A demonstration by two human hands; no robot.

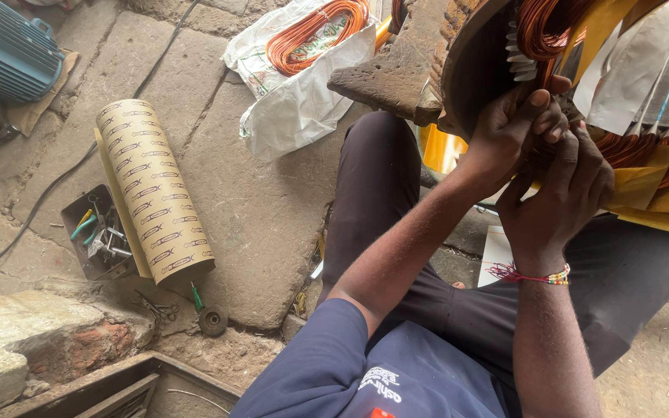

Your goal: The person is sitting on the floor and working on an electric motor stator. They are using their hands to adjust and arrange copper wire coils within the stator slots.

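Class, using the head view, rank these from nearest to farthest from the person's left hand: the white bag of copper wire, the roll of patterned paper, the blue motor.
1. White bag, just left of the left hand.
2. Paper roll, mid-left on the floor.
3. Blue motor, far top-left corner.

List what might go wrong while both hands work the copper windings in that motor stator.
1. Both the left hand and the right hand press into the thin copper winding wires at the round metal stator's rim; strands might kink or scrape.
2. The yellow insulation paper strips sit loosely between coils and could slip or tear.
3. The stator rests on a rough wooden block; it might shift under pushing.
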